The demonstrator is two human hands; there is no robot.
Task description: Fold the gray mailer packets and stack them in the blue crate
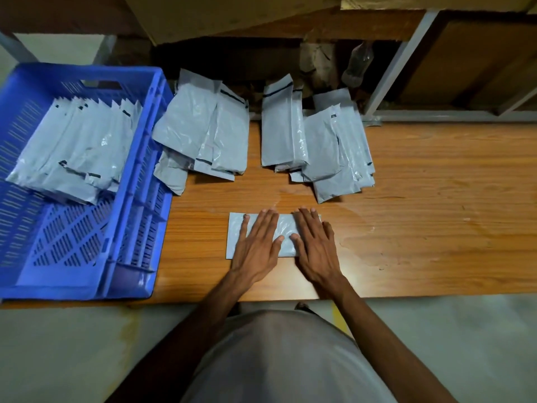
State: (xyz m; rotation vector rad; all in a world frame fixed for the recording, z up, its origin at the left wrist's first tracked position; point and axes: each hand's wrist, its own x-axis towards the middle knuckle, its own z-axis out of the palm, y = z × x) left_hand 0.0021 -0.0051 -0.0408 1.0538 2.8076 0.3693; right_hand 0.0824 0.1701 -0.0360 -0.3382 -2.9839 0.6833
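We have a single head view, looking steeply down from above our own torso at the bench (406,216). It sits close, arms entering from 6 o'clock, the blue crate (136,181) at 9 o'clock, shelving toward 12 o'clock.

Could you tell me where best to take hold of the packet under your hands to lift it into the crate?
Probably by the folded packet's bare left end, nearest the blue crate: it lies flat, so slide fingers under that edge and pinch with the left hand.
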